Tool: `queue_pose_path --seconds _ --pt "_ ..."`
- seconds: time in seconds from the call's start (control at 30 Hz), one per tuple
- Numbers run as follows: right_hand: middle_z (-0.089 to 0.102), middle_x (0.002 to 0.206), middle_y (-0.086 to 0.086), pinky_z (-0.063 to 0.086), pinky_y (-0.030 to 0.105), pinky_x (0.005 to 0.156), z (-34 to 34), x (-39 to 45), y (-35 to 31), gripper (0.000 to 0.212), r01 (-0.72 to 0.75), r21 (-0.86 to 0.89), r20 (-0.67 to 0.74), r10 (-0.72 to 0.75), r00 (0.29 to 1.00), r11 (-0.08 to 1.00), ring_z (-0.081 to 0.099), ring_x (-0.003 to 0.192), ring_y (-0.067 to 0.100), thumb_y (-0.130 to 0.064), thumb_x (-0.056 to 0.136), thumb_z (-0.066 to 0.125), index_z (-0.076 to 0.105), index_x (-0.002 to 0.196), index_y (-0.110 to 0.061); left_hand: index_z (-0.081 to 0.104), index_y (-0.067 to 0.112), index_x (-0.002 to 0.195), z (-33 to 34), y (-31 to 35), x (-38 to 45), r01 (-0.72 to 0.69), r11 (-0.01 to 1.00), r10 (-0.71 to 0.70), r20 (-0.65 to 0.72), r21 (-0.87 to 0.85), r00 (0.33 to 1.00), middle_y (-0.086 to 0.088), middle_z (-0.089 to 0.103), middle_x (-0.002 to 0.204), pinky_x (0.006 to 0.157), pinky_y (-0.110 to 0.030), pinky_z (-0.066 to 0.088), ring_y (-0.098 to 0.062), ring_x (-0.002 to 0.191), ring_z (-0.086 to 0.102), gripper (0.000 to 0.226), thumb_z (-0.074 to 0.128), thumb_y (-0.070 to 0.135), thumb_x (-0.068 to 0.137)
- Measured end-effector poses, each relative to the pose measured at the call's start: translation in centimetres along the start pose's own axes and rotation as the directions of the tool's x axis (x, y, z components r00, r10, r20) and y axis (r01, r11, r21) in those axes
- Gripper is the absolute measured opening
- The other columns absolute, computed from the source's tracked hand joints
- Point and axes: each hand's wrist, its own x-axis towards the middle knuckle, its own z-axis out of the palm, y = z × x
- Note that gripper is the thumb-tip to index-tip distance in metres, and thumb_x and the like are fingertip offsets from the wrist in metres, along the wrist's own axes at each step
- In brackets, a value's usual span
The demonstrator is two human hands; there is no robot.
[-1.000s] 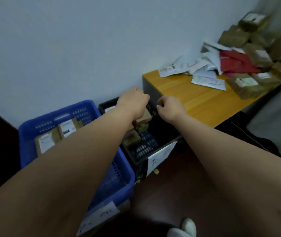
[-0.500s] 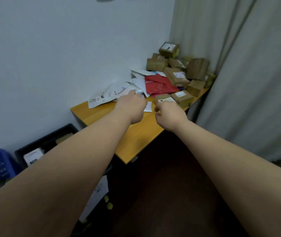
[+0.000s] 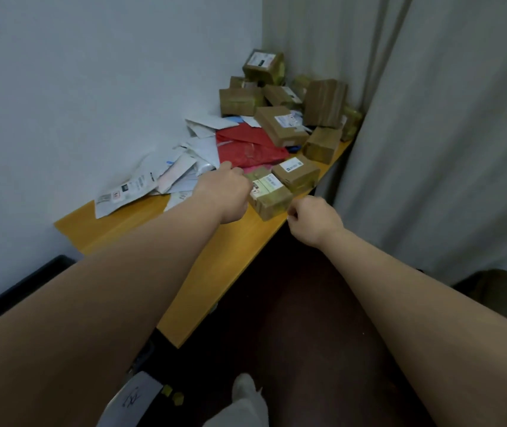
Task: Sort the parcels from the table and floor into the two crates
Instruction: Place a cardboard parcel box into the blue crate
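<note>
Parcels cover the far end of the wooden table (image 3: 215, 266). A small brown box with a pale label (image 3: 269, 194) lies nearest, a second labelled box (image 3: 297, 172) just behind it, a red bag (image 3: 246, 147) further back, and white mailers (image 3: 153, 180) to the left. Several more brown boxes (image 3: 280, 124) are stacked in the corner. My left hand (image 3: 226, 192) reaches over the table, fingertips at the red bag's edge beside the nearest box, holding nothing. My right hand (image 3: 312, 220) hovers off the table's front edge, right of that box, fingers curled and empty.
A grey curtain (image 3: 431, 134) hangs right of the table. The black crate's rim (image 3: 30, 282) shows at lower left, with a white paper label (image 3: 135, 402) below it. A dark object (image 3: 498, 294) stands at the right edge. The floor is dark.
My view has swung from the crates to the table. Both hands moved forward to the parcels; the left now reaches the nearest box, the right has drifted right and lower.
</note>
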Motion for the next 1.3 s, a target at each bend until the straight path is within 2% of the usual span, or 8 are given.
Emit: queue_pose_path --seconds 0.13,0.4,0.63,0.83,0.93,1.07,1.17,1.3 --pt "0.061 0.115 0.01 0.053 0.044 0.087 -0.8 5.8 1.4 0.025 -0.026 0.008 -0.006 0.026 1.0 1.0 0.055 0.109 0.029 -0.021 0.094 0.049 0.065 0.111 -0.012 0.056 0.016 0.126 0.8 -0.3 6.7 -0.027 0.998 0.027 0.001 -0.059 1.0 -0.009 0.051 0.121 0.07 -0.038 0.041 -0.029 0.115 0.041 0.035 0.05 0.029 0.094" --pt "0.062 0.109 0.01 0.052 0.039 0.081 -0.5 13.6 6.5 0.024 -0.115 0.008 0.022 0.115 0.993 0.993 0.056 0.103 0.029 -0.02 0.092 0.048 0.066 0.106 -0.011 0.055 0.014 0.128 3.2 -0.6 16.2 -0.081 0.984 0.088 0.039 -0.159 0.995 -0.012 0.051 0.121 0.08 -0.043 0.046 -0.03 0.115 0.041 0.038 0.05 0.033 0.095" --pt "0.061 0.109 0.012 0.053 0.041 0.083 0.5 22.4 11.4 0.024 -0.116 0.014 0.085 0.115 0.99 0.993 0.056 0.105 0.03 -0.023 0.095 0.048 0.065 0.108 -0.012 0.054 0.017 0.127 5.1 0.0 24.7 -0.039 0.985 0.051 0.063 -0.171 0.997 -0.009 0.051 0.124 0.086 -0.042 0.047 -0.029 0.119 0.041 0.033 0.047 0.029 0.097" --pt "0.061 0.111 0.013 0.052 0.04 0.084 0.8 31.5 19.6 0.025 -0.105 0.059 0.155 0.095 0.983 0.993 0.057 0.102 0.029 -0.025 0.098 0.047 0.062 0.108 -0.009 0.055 0.018 0.124 6.4 1.6 34.5 0.021 0.984 0.006 0.149 -0.18 0.989 -0.009 0.051 0.123 0.093 -0.044 0.046 -0.029 0.12 0.04 0.031 0.046 0.032 0.097" --pt "0.061 0.111 0.014 0.05 0.039 0.083 0.6 35.9 24.5 0.027 -0.155 0.122 0.208 0.128 0.97 0.98 0.057 0.103 0.032 -0.027 0.099 0.047 0.059 0.11 -0.006 0.054 0.017 0.124 6.8 3.3 39.9 0.064 0.976 -0.019 0.213 -0.209 0.977 -0.01 0.049 0.126 0.093 -0.044 0.046 -0.029 0.121 0.039 0.031 0.046 0.029 0.096" --pt "0.06 0.105 0.016 0.04 0.032 0.074 1.2 41.3 29.3 0.027 -0.197 0.216 0.25 0.141 0.958 0.956 0.057 0.101 0.033 -0.027 0.1 0.045 0.056 0.109 -0.004 0.047 0.015 0.132 7.9 5.9 46.3 0.087 0.958 -0.007 0.28 -0.275 0.96 -0.011 0.044 0.133 0.091 -0.043 0.046 -0.029 0.126 0.037 0.037 0.046 0.024 0.096" --pt "0.06 0.113 0.016 0.04 0.031 0.075 2.6 44.7 31.5 0.035 -0.272 0.287 0.269 0.195 0.943 0.918 0.057 0.104 0.033 -0.032 0.1 0.045 0.052 0.12 -0.004 0.04 0.015 0.14 9.6 7.5 50.1 0.132 0.936 -0.016 0.336 -0.327 0.942 -0.011 0.04 0.14 0.098 -0.043 0.043 -0.029 0.133 0.031 0.045 0.047 0.018 0.095" --pt "0.054 0.124 0.019 0.047 0.045 0.093 5.3 47.9 33.3 0.047 -0.396 0.376 0.301 0.294 0.907 0.838 0.053 0.113 0.037 -0.042 0.099 0.045 0.044 0.126 -0.003 0.018 0.013 0.153 11.9 8.7 54.2 0.107 0.934 0.031 0.376 -0.34 0.926 -0.008 0.015 0.16 0.115 -0.044 0.024 -0.025 0.15 0.001 0.059 0.04 0.007 0.098"
